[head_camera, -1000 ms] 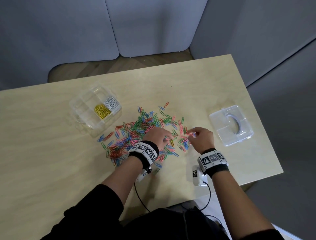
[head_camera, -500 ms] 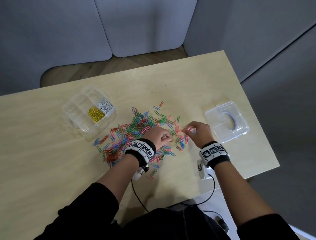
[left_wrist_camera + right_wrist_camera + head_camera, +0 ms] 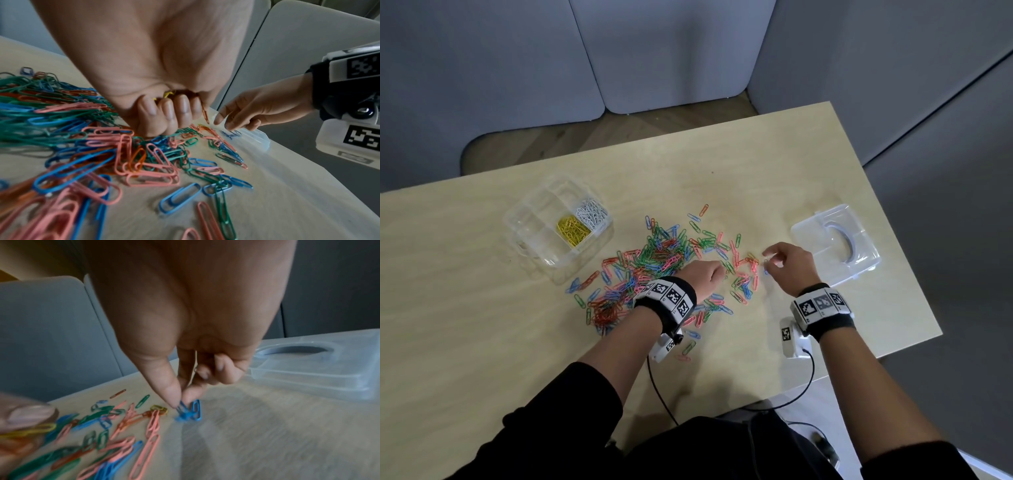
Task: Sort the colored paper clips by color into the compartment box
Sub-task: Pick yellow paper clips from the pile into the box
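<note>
A heap of mixed paper clips [image 3: 661, 263] in blue, green, pink and orange lies mid-table. The clear compartment box [image 3: 530, 222] stands to its left, with yellow clips [image 3: 572, 230] in one cell and white clips [image 3: 591, 213] in the cell beside it. My left hand [image 3: 717, 272] is a fist at the heap's right side, gripping yellow clips [image 3: 169, 94]. My right hand [image 3: 768, 257] pinches what looks like a whitish clip [image 3: 216, 117] between thumb and forefinger. Its fingertips [image 3: 176, 400] hang right over two blue clips [image 3: 191, 411].
The box's clear lid [image 3: 835, 240] with its handle lies right of my right hand, near the table's right edge. A lone yellow clip [image 3: 159, 408] lies among pink ones by my thumb. Bare tabletop [image 3: 465, 325] stretches to the near left.
The head view has shifted. Both hands stay at the heap's right edge; the right fingertips have drawn slightly right, off the pink clips. The left fist stays closed.
</note>
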The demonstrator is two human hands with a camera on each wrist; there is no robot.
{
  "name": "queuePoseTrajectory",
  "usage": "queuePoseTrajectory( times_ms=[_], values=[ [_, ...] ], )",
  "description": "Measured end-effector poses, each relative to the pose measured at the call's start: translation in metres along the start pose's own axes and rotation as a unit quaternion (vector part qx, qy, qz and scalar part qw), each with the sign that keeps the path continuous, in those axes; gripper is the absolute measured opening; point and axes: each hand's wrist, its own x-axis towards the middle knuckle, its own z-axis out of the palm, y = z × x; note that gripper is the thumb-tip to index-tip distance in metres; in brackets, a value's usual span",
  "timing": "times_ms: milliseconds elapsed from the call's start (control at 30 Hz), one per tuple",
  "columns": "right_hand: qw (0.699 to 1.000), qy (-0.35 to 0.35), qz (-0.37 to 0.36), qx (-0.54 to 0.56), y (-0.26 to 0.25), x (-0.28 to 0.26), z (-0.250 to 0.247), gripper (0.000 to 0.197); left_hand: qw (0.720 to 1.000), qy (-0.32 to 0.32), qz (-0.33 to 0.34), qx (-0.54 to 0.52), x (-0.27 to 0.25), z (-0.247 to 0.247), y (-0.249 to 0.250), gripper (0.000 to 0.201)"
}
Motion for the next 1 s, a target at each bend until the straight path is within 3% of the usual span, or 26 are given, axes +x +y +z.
queuePoseTrajectory(
  times_ms=[100, 200, 300, 500, 633, 700, 800, 867, 900, 933, 1000],
  values=[
    [0.998, -0.033, 0.003, -0.055, 0.004, 0.001, 0.001, 0.025, 0.999, 0.025, 0.032, -0.013, 0.001, -0.001, -0.005, 0.039],
    [0.998, 0.016, -0.015, -0.054, -0.009, 0.005, 0.005, 0.011, 0.998, 0.04, 0.047, 0.004, 0.004, -0.005, -0.008, 0.026],
    [0.998, 0.047, -0.025, -0.029, -0.022, 0.011, 0.011, 0.014, 0.997, 0.052, 0.054, -0.005, 0.006, -0.005, -0.012, 0.019],
    [0.998, -0.018, -0.009, -0.054, -0.023, 0.018, 0.018, 0.012, 0.995, 0.087, 0.018, -0.047, 0.003, -0.003, -0.01, 0.017],
    [0.997, -0.002, 0.007, 0.081, -0.014, 0.013, 0.01, 0.01, 0.99, 0.097, 0.007, -0.101, 0.001, 0.0, -0.011, 0.02],
    [0.97, -0.032, 0.032, 0.239, -0.014, 0.005, 0.005, 0.006, 0.986, 0.101, 0.0, -0.136, 0.001, 0.001, -0.012, 0.025],
    [0.896, -0.116, 0.076, 0.421, -0.02, -0.009, 0.004, 0.027, 0.983, 0.093, -0.011, -0.157, 0.001, 0.002, -0.014, 0.026],
    [0.845, -0.163, 0.109, 0.498, -0.025, -0.015, 0.006, 0.033, 0.98, 0.09, -0.025, -0.174, 0.0, 0.002, -0.016, 0.022],
    [0.837, -0.178, 0.115, 0.505, -0.027, -0.018, 0.008, 0.032, 0.978, 0.092, -0.029, -0.185, -0.001, 0.002, -0.016, 0.02],
    [0.848, -0.184, 0.11, 0.485, -0.027, -0.019, 0.011, 0.029, 0.975, 0.098, -0.033, -0.195, -0.002, 0.001, -0.015, 0.019],
    [0.901, -0.198, 0.068, 0.38, -0.025, -0.022, 0.018, 0.022, 0.972, 0.112, -0.041, -0.201, -0.004, 0.0, -0.012, 0.018]
  ],
)
